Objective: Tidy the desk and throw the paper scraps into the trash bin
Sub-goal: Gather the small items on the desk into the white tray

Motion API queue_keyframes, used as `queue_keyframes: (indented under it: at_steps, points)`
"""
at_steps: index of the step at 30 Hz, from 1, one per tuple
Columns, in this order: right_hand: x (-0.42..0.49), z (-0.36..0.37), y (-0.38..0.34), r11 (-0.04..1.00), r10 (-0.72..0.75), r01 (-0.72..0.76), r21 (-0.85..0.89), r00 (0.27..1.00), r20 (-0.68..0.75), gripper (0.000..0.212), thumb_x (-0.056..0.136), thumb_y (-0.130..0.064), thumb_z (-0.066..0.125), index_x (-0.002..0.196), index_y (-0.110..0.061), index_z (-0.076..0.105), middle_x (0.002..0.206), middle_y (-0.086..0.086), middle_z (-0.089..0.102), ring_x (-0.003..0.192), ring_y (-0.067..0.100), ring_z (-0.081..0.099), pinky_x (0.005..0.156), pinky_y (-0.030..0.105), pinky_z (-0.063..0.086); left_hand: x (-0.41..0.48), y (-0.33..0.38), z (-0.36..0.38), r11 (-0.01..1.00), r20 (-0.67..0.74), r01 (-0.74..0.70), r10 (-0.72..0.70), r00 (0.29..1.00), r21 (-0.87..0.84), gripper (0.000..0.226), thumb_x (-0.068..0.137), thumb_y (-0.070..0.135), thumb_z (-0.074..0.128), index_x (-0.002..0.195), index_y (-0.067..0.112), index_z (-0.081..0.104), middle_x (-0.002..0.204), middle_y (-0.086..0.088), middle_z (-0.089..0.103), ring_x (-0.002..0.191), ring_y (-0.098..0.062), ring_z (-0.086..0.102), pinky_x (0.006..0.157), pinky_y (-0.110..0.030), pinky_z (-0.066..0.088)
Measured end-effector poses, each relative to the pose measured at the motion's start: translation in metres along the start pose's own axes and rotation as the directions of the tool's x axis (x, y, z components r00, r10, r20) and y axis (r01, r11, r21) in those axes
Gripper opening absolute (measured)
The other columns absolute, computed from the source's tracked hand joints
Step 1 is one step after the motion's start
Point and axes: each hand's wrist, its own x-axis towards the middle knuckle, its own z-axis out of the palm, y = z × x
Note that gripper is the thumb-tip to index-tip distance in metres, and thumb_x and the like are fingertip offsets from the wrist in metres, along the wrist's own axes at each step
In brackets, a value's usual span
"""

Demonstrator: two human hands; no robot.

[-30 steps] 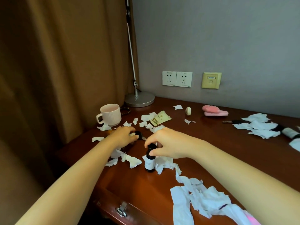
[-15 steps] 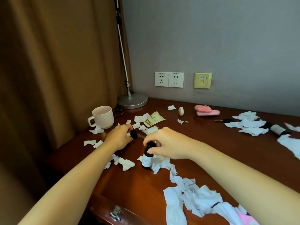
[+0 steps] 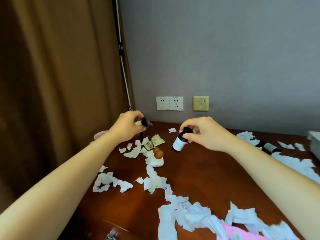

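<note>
Torn white paper scraps (image 3: 188,213) lie scattered over the dark wooden desk (image 3: 216,179). My right hand (image 3: 202,133) pinches the neck of a small dark bottle with a white label (image 3: 179,143), held tilted above the desk. My left hand (image 3: 127,127) grips a dark dropper cap (image 3: 144,122), its thin pipette hanging down, lifted above the desk's back left. More scraps (image 3: 110,183) lie at the left edge. No trash bin is in view.
A small brown gourd on a white base (image 3: 156,157) stands among the scraps. A beige packet (image 3: 155,142), a pale cup (image 3: 100,135), a lamp pole (image 3: 123,54), another dark bottle lying at right (image 3: 267,146), and something pink (image 3: 242,233) at the front edge. Curtain at left.
Both hands have risen off the desk: the right lifted the bottle and tilted it, the left raised the dropper cap. The camera tilted up and right.
</note>
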Motion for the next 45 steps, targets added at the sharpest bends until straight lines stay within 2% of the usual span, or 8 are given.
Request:
queue_keyframes:
  at_steps: [6,10,17,23,28,36,42,45]
  points:
    - [-0.039,-0.064,0.029,0.989,0.098,-0.109,-0.101,0.989,-0.107,0.01,0.088,-0.019,0.061,0.096,-0.023,0.065,0.073,0.005,0.069,0.064,0.01,0.062,0.059,0.022,0.044,0.012,0.081,0.013,0.988,0.059,-0.137,0.141,0.988,-0.064,0.019,0.081,0.016,0.072,0.098,0.016,0.063,0.095,-0.002,0.064,0.074,-0.004,0.059,0.055,-0.002,0.045]
    - [-0.073,-0.11,0.051,0.969,0.145,-0.179,-0.173,0.971,-0.192,0.006,0.087,-0.019,0.062,0.09,-0.023,0.064,0.075,0.004,0.066,0.071,0.024,0.06,0.068,0.035,0.048,0.024,0.134,0.04,0.969,0.061,-0.225,0.232,0.971,-0.101,0.019,0.08,0.017,0.073,0.096,0.013,0.065,0.099,-0.005,0.066,0.089,-0.022,0.064,0.078,-0.032,0.055]
    - [-0.136,-0.179,0.096,0.887,0.246,-0.341,-0.311,0.92,-0.306,0.006,0.085,-0.019,0.064,0.09,-0.016,0.067,0.059,-0.009,0.051,0.057,0.007,0.046,0.058,0.021,0.036,0.051,0.231,0.101,0.902,0.076,-0.367,0.392,0.917,-0.225,0.021,0.077,0.019,0.076,0.095,0.013,0.067,0.099,-0.009,0.07,0.095,-0.025,0.065,0.087,-0.043,0.053]
    - [-0.18,-0.227,0.145,0.777,0.421,-0.51,-0.37,0.857,-0.297,0.006,0.084,-0.015,0.062,0.082,-0.01,0.066,0.06,0.001,0.062,0.064,0.019,0.061,0.068,0.031,0.048,0.06,0.319,0.172,0.816,0.145,-0.461,0.533,0.834,-0.349,0.021,0.08,0.022,0.073,0.098,0.014,0.066,0.103,-0.006,0.068,0.091,-0.021,0.061,0.088,-0.037,0.052]
    - [-0.21,-0.251,0.193,0.692,0.525,-0.605,-0.393,0.796,-0.301,0.006,0.083,-0.016,0.063,0.078,-0.016,0.062,0.063,0.004,0.065,0.059,0.012,0.061,0.071,0.035,0.053,0.066,0.382,0.228,0.767,0.154,-0.479,0.584,0.797,-0.428,0.022,0.079,0.019,0.073,0.098,0.01,0.065,0.092,-0.006,0.066,0.092,-0.024,0.062,0.079,-0.029,0.048]
    - [-0.249,-0.256,0.25,0.625,0.628,-0.687,-0.369,0.724,-0.285,0.006,0.084,-0.02,0.064,0.081,-0.021,0.059,0.068,-0.004,0.056,0.075,0.022,0.06,0.075,0.038,0.053,0.07,0.437,0.304,0.733,0.212,-0.379,0.573,0.792,-0.565,0.019,0.078,0.012,0.074,0.095,0.011,0.065,0.089,-0.006,0.066,0.089,-0.025,0.065,0.084,-0.042,0.056]
    - [-0.262,-0.247,0.278,0.62,0.666,-0.715,-0.323,0.698,-0.264,0.009,0.084,-0.02,0.065,0.082,-0.025,0.058,0.07,0.0,0.062,0.072,0.02,0.065,0.071,0.031,0.05,0.07,0.432,0.344,0.802,0.344,-0.366,0.55,0.761,-0.472,0.02,0.079,0.013,0.072,0.098,0.012,0.064,0.098,-0.008,0.065,0.09,-0.026,0.065,0.083,-0.042,0.056]
    - [-0.261,-0.241,0.286,0.628,0.666,-0.709,-0.322,0.703,-0.248,0.008,0.084,-0.019,0.064,0.083,-0.024,0.058,0.073,0.001,0.064,0.071,0.02,0.065,0.073,0.033,0.052,0.073,0.426,0.354,0.854,0.445,-0.444,0.521,0.728,-0.273,0.026,0.081,0.015,0.07,0.105,0.009,0.063,0.108,-0.013,0.066,0.094,-0.029,0.064,0.081,-0.034,0.054]
